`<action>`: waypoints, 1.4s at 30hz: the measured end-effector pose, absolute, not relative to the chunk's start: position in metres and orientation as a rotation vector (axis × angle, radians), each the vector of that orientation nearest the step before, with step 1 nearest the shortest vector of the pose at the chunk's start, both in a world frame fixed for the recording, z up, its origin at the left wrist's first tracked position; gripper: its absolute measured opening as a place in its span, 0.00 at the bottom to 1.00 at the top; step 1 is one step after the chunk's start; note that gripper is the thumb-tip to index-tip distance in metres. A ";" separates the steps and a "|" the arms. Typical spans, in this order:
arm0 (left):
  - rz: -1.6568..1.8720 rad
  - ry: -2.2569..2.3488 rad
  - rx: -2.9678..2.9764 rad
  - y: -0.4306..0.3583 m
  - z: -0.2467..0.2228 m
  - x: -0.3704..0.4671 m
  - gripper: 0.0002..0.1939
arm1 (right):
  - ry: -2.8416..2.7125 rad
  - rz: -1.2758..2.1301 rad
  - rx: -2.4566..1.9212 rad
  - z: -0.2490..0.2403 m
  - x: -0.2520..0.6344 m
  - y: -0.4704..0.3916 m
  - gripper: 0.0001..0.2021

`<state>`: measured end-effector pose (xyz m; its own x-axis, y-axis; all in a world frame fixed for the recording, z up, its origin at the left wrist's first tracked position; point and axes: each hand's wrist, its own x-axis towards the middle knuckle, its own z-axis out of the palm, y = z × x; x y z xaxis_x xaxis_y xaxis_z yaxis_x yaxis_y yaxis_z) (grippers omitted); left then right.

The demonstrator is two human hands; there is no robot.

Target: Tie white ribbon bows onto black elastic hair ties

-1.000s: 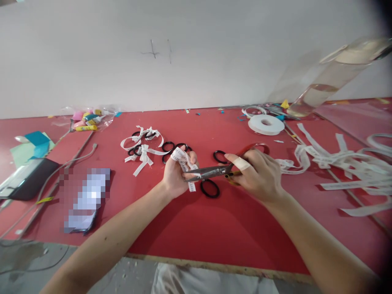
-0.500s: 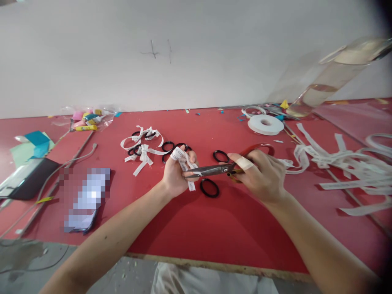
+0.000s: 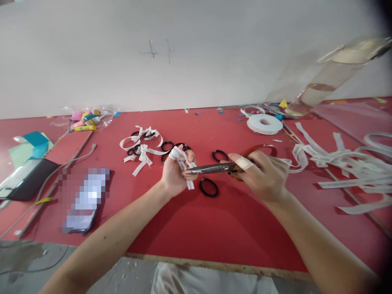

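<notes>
Closed around a printed white ribbon [image 3: 177,154], my left hand [image 3: 173,175] is raised over the red table. One ribbon end hangs below its fingers. My right hand [image 3: 263,175] grips scissors [image 3: 211,168] with dark blades and a reddish handle, a light strip wrapped on its thumb. The blades point left and reach the ribbon at my left fingers; whether they cut into it I cannot tell. Black hair ties [image 3: 209,187] lie beneath and behind the scissors. Left of my left hand are hair ties with white ribbon bows [image 3: 143,154].
Loose ribbon strips [image 3: 346,163] are heaped at the right, near a white ribbon roll [image 3: 264,124]. A bottle of liquid [image 3: 324,81] stands back right. At left lie a phone [image 3: 87,200], a cable [image 3: 70,161], a dark case [image 3: 30,177] and a plastic bag of colourful tubes [image 3: 88,118].
The scissors' handle loops have spread slightly to the right and the blades appear a little higher. Both hands keep their holds; the whole view has shifted very slightly.
</notes>
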<state>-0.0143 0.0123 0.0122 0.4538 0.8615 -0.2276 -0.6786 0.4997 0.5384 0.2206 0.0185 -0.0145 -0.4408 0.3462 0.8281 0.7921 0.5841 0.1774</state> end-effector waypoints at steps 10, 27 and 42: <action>1.015 0.534 0.401 0.014 0.012 -0.014 0.34 | -2.024 -0.652 -0.946 -0.013 0.222 0.018 0.08; 1.010 0.543 0.547 0.015 0.006 -0.014 0.31 | -1.917 -0.392 -1.386 -0.028 0.249 0.047 0.09; 1.100 0.545 0.633 0.020 -0.002 -0.016 0.29 | -2.357 0.361 -0.780 -0.016 0.189 0.017 0.07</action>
